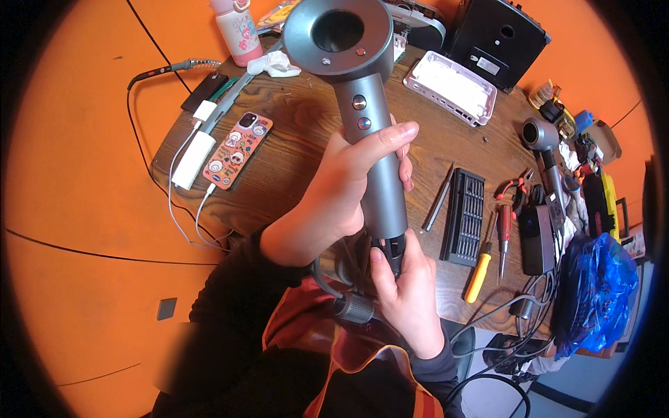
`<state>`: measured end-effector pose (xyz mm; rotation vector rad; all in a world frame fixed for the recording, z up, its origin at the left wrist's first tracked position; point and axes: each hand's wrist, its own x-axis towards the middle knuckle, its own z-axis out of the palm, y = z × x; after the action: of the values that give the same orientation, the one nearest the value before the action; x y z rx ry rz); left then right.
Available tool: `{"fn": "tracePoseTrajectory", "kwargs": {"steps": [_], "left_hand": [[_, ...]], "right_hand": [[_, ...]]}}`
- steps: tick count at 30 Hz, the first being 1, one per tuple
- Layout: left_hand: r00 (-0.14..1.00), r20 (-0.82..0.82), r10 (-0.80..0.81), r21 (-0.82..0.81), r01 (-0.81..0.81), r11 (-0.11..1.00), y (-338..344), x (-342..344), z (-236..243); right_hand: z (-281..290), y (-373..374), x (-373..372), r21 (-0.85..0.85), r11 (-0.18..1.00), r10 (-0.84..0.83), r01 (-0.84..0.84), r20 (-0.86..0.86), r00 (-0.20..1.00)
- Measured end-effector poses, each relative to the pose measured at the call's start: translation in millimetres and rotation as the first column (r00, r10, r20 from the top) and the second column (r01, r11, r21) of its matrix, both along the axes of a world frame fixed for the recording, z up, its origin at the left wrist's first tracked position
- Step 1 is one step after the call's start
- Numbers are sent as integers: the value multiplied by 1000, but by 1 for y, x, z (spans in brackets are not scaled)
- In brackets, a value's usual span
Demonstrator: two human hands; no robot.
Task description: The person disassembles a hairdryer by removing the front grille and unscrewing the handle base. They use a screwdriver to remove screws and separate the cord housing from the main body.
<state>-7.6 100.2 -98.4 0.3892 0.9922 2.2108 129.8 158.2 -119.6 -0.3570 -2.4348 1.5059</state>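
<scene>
- Near the centre of the frame, the left hand (341,181) is wrapped around the handle of a grey hair dryer (385,198), its thumb lying across the front below two buttons.
- Just below centre, the right hand (412,289) pinches the dark inner part (394,256) showing at the handle's lower end.
- Between the hands and the top edge of the frame, the hair dryer stands slightly tilted, its round head uppermost.
- Left of the right hand, a ribbed grey sleeve (355,307) hangs low.
- Right of centre, a slim tool (439,197) lies beside a black bit case (465,216); next come a yellow-handled screwdriver (478,276), a red-handled screwdriver (506,226) and pliers (516,187).
- Left of centre, a phone (238,150) in a stickered orange case lies on the wooden table (300,104), a white cable at its end.
- Upper right, a white tray-like casing (451,87) sits before a black box (498,43).
- Far right, a second hair dryer (541,136) lies above a blue plastic bag (598,292).
- Upper left, a pink bottle (237,33) stands.
</scene>
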Motion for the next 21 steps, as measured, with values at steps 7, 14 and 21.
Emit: {"fn": "tracePoseTrajectory", "kwargs": {"steps": [7, 14, 21], "left_hand": [[990, -60, -128, 165, 137, 977, -2, 0, -3], [986, -103, -134, 154, 149, 977, 3, 1, -9], [995, -39, -92, -18, 91, 996, -7, -1, -9]], "right_hand": [[0, 3, 3, -190, 979, 83, -67, 77, 994], [-1, 10, 0, -275, 956, 113, -99, 37, 993], [-10, 25, -2, -361, 912, 199, -194, -25, 980]]}}
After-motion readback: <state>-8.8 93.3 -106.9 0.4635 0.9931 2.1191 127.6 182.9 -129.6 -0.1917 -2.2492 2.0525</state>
